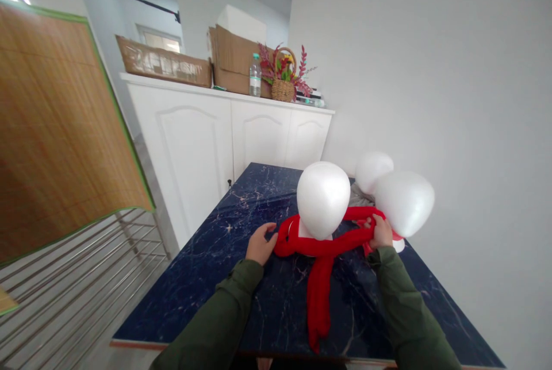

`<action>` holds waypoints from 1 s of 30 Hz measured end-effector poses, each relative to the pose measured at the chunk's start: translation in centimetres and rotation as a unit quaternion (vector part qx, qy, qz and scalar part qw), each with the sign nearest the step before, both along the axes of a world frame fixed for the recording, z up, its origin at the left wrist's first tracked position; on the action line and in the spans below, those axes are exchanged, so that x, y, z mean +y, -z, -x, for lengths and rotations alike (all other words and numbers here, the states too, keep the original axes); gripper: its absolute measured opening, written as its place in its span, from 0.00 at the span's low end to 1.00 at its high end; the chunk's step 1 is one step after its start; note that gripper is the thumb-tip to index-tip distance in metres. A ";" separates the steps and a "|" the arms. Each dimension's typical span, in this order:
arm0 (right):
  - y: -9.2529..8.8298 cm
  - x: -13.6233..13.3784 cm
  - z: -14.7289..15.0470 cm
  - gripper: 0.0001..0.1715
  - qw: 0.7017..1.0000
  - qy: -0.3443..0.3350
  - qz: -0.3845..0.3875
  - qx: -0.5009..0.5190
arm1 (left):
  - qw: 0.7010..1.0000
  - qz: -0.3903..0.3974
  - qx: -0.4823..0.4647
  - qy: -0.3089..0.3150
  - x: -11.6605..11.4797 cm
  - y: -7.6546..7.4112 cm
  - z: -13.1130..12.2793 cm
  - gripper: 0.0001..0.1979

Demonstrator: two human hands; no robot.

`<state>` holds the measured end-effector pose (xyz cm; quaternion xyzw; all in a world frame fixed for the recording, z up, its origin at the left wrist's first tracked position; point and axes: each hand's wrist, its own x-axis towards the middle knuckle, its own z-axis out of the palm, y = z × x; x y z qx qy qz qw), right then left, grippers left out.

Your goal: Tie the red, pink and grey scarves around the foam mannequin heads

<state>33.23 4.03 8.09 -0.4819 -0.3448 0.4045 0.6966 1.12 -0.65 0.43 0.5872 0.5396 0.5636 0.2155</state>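
Observation:
A red scarf point(319, 289) loops round the neck of a white foam mannequin head point(323, 199) standing on the dark blue table. One end of it hangs down toward the table's near edge. On the right, my right hand point(381, 232) grips the scarf where it is pulled out to the side of the head. At the loop's left side, my left hand point(261, 243) rests against the red fabric, its fingers apart and curved. Both forearms wear dark green sleeves.
Two more white foam heads, one nearer point(404, 203) and one farther point(373, 171), stand at the right by the wall. A white cabinet point(185, 128) behind the blue marbled table point(207, 266) bears cardboard boxes, a bottle point(255, 78) and a flower basket point(283, 89). A metal rack point(95, 278) stands left.

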 end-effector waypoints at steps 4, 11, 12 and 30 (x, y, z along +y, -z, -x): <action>-3.5 -0.4 0.1 0.10 0.997 -0.049 -0.047 -0.022 | 0.977 -0.001 0.182 0.108 -0.8 -0.3 -1.4 0.14; -10.7 0.9 -1.0 0.06 0.990 -0.111 -0.023 -0.084 | 0.965 0.076 0.242 -0.063 -0.1 -0.1 0.7 0.09; -11.5 1.3 -1.4 0.04 0.989 -0.115 -0.003 -0.092 | 0.964 0.083 0.238 -0.087 0.0 -0.1 1.1 0.09; -27.4 -10.2 -2.0 0.07 0.956 -0.062 -0.174 -0.227 | 0.990 -0.093 0.101 -0.044 -3.7 -3.1 -0.6 0.10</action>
